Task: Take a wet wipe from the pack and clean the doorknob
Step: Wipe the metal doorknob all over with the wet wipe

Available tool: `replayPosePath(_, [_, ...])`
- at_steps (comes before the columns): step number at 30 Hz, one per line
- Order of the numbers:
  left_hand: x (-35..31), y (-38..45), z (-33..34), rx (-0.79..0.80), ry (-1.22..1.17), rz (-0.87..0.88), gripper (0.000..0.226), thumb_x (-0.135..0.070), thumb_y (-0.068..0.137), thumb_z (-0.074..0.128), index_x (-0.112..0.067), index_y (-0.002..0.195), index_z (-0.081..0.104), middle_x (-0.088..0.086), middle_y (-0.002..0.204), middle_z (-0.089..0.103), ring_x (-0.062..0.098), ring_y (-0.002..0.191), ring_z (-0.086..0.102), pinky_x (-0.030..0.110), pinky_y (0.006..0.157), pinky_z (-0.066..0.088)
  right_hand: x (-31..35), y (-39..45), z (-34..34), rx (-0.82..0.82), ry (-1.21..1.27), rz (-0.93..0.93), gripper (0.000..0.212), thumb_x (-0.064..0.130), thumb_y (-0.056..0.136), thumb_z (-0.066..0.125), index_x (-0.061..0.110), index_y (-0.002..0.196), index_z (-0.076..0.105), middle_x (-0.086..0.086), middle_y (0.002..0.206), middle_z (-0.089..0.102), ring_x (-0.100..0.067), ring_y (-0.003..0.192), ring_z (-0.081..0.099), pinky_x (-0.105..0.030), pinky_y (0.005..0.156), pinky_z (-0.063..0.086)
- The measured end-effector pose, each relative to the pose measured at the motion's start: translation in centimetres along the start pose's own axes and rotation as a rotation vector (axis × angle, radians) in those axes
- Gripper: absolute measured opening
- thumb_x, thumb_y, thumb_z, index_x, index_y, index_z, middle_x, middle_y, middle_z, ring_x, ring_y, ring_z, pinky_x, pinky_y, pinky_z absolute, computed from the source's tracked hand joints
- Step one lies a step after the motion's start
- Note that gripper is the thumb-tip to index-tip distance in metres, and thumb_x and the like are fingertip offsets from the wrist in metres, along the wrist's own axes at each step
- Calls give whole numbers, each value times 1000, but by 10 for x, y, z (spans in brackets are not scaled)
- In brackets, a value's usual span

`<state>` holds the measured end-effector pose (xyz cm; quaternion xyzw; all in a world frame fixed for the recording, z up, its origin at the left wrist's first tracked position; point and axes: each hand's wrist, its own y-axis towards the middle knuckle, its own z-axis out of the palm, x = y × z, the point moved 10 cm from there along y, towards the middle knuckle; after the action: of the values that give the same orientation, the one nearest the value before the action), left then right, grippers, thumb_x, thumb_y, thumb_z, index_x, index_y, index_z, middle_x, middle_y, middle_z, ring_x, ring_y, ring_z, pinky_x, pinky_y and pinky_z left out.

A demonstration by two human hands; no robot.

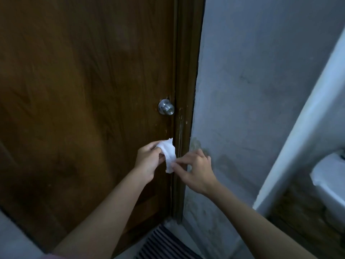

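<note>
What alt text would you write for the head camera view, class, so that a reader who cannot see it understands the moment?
Two bare hands hold a white wet wipe in front of a brown wooden door, the left hand bunching its upper part and the right hand pinching its lower edge. The round metal doorknob sits above the wipe, untouched, beside the door frame and a grey wall.

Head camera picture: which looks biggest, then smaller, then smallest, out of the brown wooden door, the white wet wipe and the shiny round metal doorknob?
1. Brown wooden door, by far the biggest.
2. White wet wipe, held by the left hand and right hand.
3. Shiny round metal doorknob, smallest, though it is farther from the camera than the wipe, so this is unsure.
</note>
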<state>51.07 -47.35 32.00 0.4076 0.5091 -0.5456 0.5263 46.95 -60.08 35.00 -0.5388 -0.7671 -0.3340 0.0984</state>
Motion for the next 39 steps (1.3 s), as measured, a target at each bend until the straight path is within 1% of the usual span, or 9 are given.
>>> replayPosePath(3, [-17, 32, 15, 120, -70, 10, 29, 1, 90, 44, -12, 113, 59, 9, 109, 61, 21, 96, 63, 25, 73, 56, -24, 34, 4, 19, 397, 262, 28, 36, 92, 49, 17, 92, 70, 1, 75, 65, -9, 67, 56, -22, 60, 43])
replayPosePath(7, [-41, 73, 40, 341, -81, 23, 38, 7, 87, 44, -13, 118, 53, 6, 104, 63, 19, 96, 64, 25, 78, 56, -57, 81, 26, 29, 833, 528, 35, 39, 90, 52, 13, 113, 56, -8, 103, 67, -18, 89, 66, -30, 73, 54])
replayPosePath(11, [-62, 117, 45, 402, 12, 91, 46, 12, 81, 53, -13, 118, 53, 8, 110, 65, 19, 99, 64, 32, 90, 52, -65, 135, 40, 58, 1169, 541, 28, 23, 91, 54, 15, 117, 57, -11, 111, 68, -23, 100, 66, -34, 79, 53])
replayPosePath(15, [-85, 158, 37, 378, 205, 233, 51, -4, 70, 73, -22, 115, 55, -3, 110, 64, 7, 99, 62, 23, 83, 52, -80, 181, 32, -117, 1050, 502, 22, 16, 92, 51, 14, 112, 61, -12, 115, 65, -24, 100, 65, -31, 78, 55])
replayPosePath(22, [-94, 210, 30, 385, 353, 330, 24, -21, 80, 67, -19, 104, 64, 4, 91, 72, 11, 80, 68, 19, 63, 51, -84, 232, 27, -128, 1095, 319, 38, -5, 83, 57, 11, 117, 61, -6, 110, 68, -23, 98, 67, -30, 76, 58])
replayPosePath(29, [-115, 239, 35, 179, 711, 595, 30, -19, 74, 72, -16, 103, 64, -4, 94, 65, 5, 77, 62, 15, 65, 54, -104, 259, -29, -469, 393, 129, 29, -10, 82, 51, 6, 95, 72, 0, 105, 67, -9, 95, 63, -14, 82, 50])
replayPosePath(35, [-117, 245, 52, 7, 1104, 760, 76, -45, 64, 76, -21, 128, 42, -4, 127, 46, 12, 116, 42, 26, 87, 40, -113, 281, 21, -195, 204, -49, 35, 0, 84, 49, 3, 116, 61, -9, 130, 57, -7, 116, 48, -11, 103, 34])
replayPosePath(37, [-110, 245, 57, 3, 1145, 788, 80, -46, 66, 74, -19, 132, 37, -1, 130, 44, 14, 120, 41, 24, 86, 38, -113, 278, 42, -109, 239, -120, 42, 15, 85, 48, 5, 126, 55, -8, 137, 51, -8, 127, 44, -19, 109, 33])
replayPosePath(39, [-103, 245, 62, -21, 1165, 807, 79, -43, 68, 74, -17, 132, 36, 1, 130, 47, 15, 120, 43, 23, 86, 38, -119, 270, 49, -144, 288, -162, 44, 20, 86, 47, 4, 127, 53, -7, 137, 48, -5, 127, 44, -13, 106, 33])
